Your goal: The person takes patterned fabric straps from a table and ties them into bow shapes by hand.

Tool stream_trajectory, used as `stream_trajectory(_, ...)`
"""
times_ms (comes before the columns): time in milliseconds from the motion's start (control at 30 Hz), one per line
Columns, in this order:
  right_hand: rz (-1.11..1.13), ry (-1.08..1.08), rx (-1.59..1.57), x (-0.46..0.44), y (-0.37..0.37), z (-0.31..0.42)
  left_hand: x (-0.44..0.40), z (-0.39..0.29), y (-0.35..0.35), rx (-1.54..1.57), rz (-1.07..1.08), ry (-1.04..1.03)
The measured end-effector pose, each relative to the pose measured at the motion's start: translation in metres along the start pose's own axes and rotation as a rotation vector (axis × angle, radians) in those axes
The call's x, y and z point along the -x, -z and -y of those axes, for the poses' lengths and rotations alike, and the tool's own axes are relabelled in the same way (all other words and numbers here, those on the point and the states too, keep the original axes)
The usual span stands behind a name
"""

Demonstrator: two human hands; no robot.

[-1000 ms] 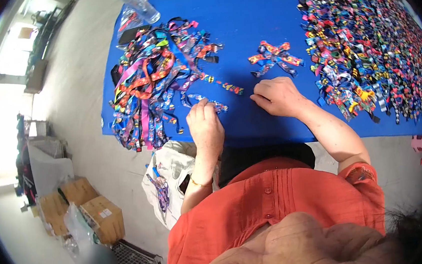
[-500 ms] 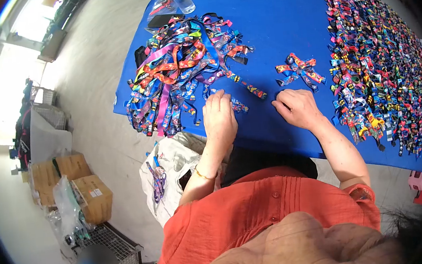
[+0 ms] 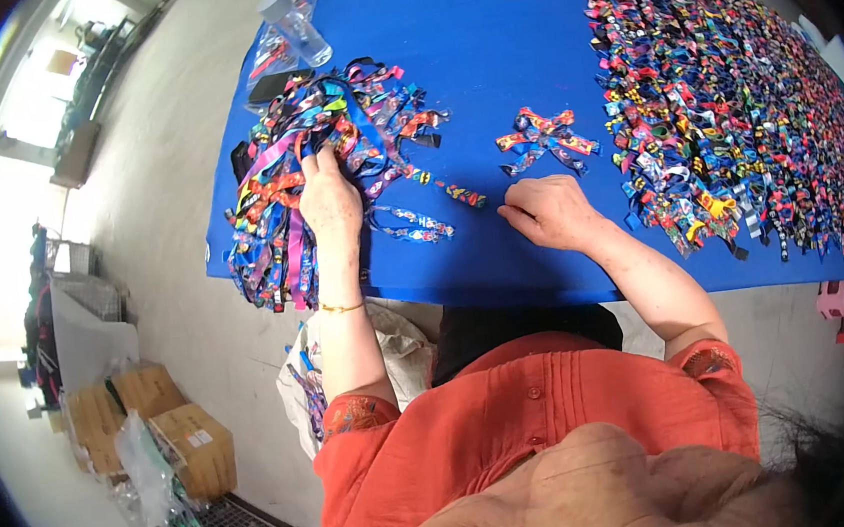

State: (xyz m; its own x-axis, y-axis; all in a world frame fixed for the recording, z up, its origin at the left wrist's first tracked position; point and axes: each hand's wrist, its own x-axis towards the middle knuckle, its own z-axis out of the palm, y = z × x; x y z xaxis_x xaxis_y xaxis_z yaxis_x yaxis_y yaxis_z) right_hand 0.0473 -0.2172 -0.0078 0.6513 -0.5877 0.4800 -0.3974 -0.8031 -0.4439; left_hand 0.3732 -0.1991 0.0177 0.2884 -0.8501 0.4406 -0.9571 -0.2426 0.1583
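Note:
My left hand (image 3: 329, 199) reaches over a loose pile of patterned ribbon straps (image 3: 267, 217), fingers stretched out onto the straps, none visibly gripped. To its right, a blue patterned strap (image 3: 414, 226) lies by itself on the blue tabletop (image 3: 454, 60). My right hand (image 3: 553, 214) rests palm down on the table, its fingers curled; anything under them is hidden. Just above that hand sits a small crossed bunch of straps (image 3: 547, 140). A short multicoloured strap end (image 3: 464, 196) lies between the two hands.
Dense rows of similar straps (image 3: 729, 106) cover the table's right side. At the upper left are a clear bottle (image 3: 300, 35) and a dark flat object (image 3: 278, 85). A white sack (image 3: 399, 346) stands below the table edge; cardboard boxes (image 3: 192, 449) sit on the floor at left.
My left hand has moved from the blue strap near the table's front up and left onto the pile. My right hand stays curled in nearly the same place. The view has shifted a little.

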Motion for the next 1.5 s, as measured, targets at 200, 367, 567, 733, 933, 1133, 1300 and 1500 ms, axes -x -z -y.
stream_trajectory(200,0.045,-0.019,0.006,0.000,0.002,-0.001,0.030,-0.048,0.016,0.080,-0.034,-0.112)
stream_trajectory(367,0.046,-0.019,0.004,-0.001,0.002,-0.001,0.057,-0.071,-0.004,0.187,0.061,-0.172)
stream_trajectory(567,0.065,-0.036,0.019,-0.001,0.003,0.001,0.056,-0.055,0.004,0.243,-0.006,-0.122)
stream_trajectory(733,0.054,-0.030,0.021,0.001,0.003,0.000,0.060,-0.018,0.017,0.231,-0.119,-0.021)
stream_trajectory(933,0.028,-0.001,0.034,0.000,0.001,-0.001,0.095,-0.030,0.032,0.285,0.215,-0.334)
stream_trajectory(1133,-0.030,0.019,-0.018,-0.002,-0.002,0.003,0.125,-0.049,0.028,0.271,0.253,-0.257)
stream_trajectory(1300,-0.041,0.042,-0.021,0.000,0.000,0.002,0.127,-0.065,0.030,0.340,0.150,-0.176)
stream_trajectory(1500,-0.040,0.031,-0.020,0.004,0.000,0.001,0.118,-0.054,0.015,0.238,0.171,-0.234)
